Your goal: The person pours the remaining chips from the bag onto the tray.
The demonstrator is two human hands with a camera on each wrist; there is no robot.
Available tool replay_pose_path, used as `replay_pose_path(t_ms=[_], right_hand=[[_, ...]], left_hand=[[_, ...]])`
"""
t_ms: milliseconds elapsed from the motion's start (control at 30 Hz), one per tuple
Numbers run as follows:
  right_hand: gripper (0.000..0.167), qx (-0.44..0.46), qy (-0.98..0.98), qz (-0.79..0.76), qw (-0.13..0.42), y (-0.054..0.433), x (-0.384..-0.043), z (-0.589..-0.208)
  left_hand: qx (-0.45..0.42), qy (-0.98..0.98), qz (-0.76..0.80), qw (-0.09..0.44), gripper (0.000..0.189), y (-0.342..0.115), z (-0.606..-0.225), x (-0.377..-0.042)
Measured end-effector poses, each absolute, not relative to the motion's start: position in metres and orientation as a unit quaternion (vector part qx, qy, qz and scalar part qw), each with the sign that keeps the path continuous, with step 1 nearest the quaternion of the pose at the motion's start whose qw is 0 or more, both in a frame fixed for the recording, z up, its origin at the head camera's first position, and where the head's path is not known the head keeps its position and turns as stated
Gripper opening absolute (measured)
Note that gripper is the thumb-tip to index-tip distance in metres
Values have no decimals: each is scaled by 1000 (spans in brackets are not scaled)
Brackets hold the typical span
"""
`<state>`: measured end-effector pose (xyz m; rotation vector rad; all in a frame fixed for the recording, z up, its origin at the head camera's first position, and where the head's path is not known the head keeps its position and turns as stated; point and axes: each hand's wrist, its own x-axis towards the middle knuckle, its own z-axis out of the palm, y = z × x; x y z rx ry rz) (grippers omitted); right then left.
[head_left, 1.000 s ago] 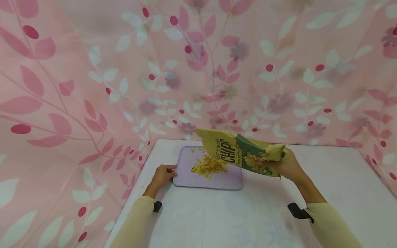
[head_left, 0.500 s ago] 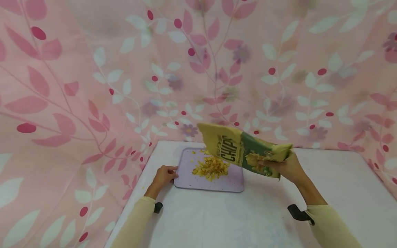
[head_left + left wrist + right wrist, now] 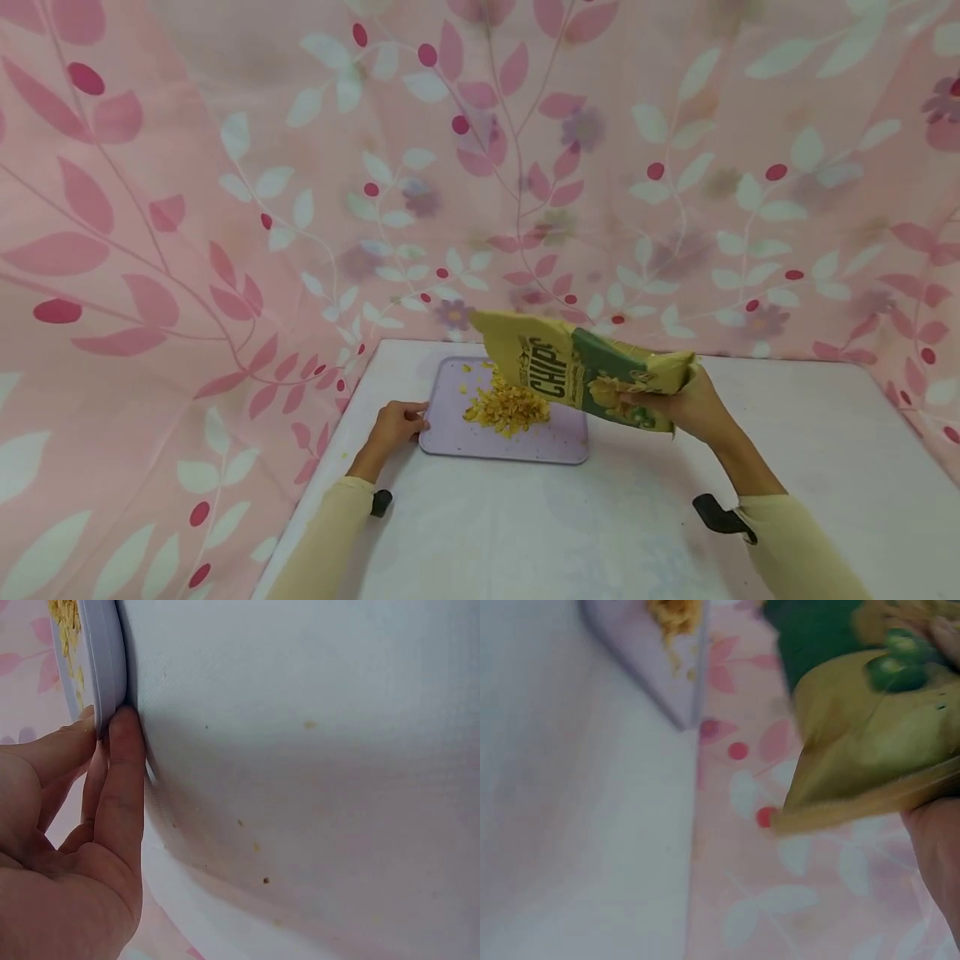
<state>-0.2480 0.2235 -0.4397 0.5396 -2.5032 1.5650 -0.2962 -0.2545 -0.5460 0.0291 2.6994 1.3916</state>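
A yellow and green chips bag [image 3: 555, 367] is tilted over a lilac tray [image 3: 448, 421], its left end low above the tray's back right part. My right hand [image 3: 699, 408] grips the bag by its right end; the right wrist view shows the bag's crimped edge [image 3: 862, 808] beside the hand. On the tray lies a heap of broken yellow chips [image 3: 508, 408], partly behind the bag. My left hand [image 3: 393, 423] pinches the tray's left edge, thumb on the upper side and fingers below the rim [image 3: 109, 682], as the left wrist view shows.
The tray stands on a white-covered table [image 3: 622, 533]. Small crumbs [image 3: 265, 880] dot the cover near the left hand. A pink floral curtain [image 3: 480, 167] hangs behind the table and along its sides.
The bag rose a little, then dipped again with the right hand, a small shaking motion. The left hand keeps its place at the tray's edge.
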Motion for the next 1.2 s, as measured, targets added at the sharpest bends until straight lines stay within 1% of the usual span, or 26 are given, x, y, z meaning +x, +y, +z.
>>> replay_pose_path(t_ms=[100, 133, 267, 333, 400, 500, 600, 700, 800, 900, 933, 1033, 1100, 1133, 1200], right_hand=[[33, 199, -848, 488, 61, 219, -244, -434], [32, 210, -851, 477, 65, 218, -243, -433], [37, 214, -845, 483, 85, 217, -241, -429], [43, 213, -830, 507, 97, 219, -243, -431], [45, 213, -810, 538, 99, 221, -245, -432], [42, 207, -810, 541, 91, 222, -246, -431], [33, 198, -842, 495, 77, 220, -242, -427], [32, 194, -854, 476, 74, 219, -237, -420], [36, 181, -843, 501, 75, 220, -235, -416], [41, 212, -800, 554, 92, 223, -241, -419], [42, 210, -797, 559, 90, 224, -242, -422], [34, 216, -815, 531, 89, 222, -242, -420], [30, 197, -846, 490, 78, 221, -238, -416], [28, 186, -860, 470, 72, 222, -237, -416], [27, 196, -865, 455, 80, 222, -236, -414]], left_hand=[[-2, 888, 457, 52, 45, -253, -546, -296], [-4, 889, 455, 52, 45, -253, -546, -297], [-12, 891, 451, 55, 45, -253, -548, -299], [-14, 892, 448, 57, 45, -253, -549, -299], [-16, 892, 447, 60, 45, -253, -549, -299], [-15, 891, 449, 59, 46, -253, -548, -298], [-16, 891, 449, 59, 46, -253, -547, -298], [-17, 891, 449, 61, 46, -253, -547, -299], [-22, 891, 449, 63, 45, -254, -548, -299], [-26, 891, 448, 64, 45, -254, -549, -299], [-30, 890, 450, 64, 45, -254, -549, -299], [-25, 892, 447, 62, 45, -254, -547, -300], [-20, 893, 445, 63, 45, -253, -546, -300], [-19, 893, 444, 63, 45, -252, -546, -300], [-16, 895, 441, 61, 46, -252, -546, -300]])
